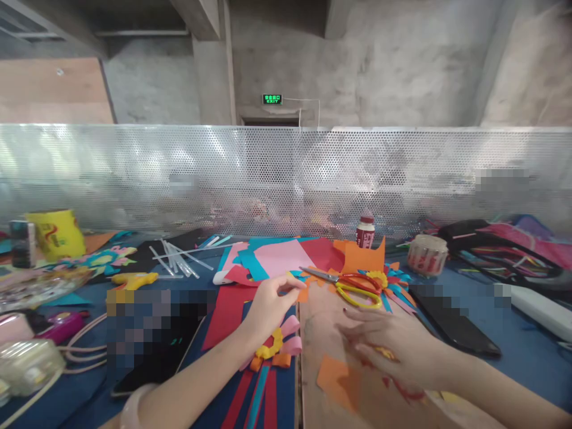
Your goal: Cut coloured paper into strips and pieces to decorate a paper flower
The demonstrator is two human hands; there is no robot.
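My left hand (270, 307) is closed in a pinch above the near edge of the coloured papers; whatever sits between its fingertips is too small to make out. Below that wrist lies a paper flower with a yellow centre (273, 344), pink loops and orange tabs. My right hand (393, 342), slightly blurred, has its fingers stretched apart low over a brown cardboard sheet (319, 333). An orange paper piece (338, 380) rests on the cardboard beside it. Just beyond my hands lie scissors (357, 291) with yellow and red handles. Another paper flower (378, 280) is partly behind them.
Coloured paper sheets (286, 256) spread at the back. A yellow glue gun (134, 279) and clear glue sticks (181, 256) lie left. A dark phone (456, 322) and a lidded jar (428, 255) stand right; a small bottle (365, 231) is behind. A perforated metal panel (286, 179) closes off the back.
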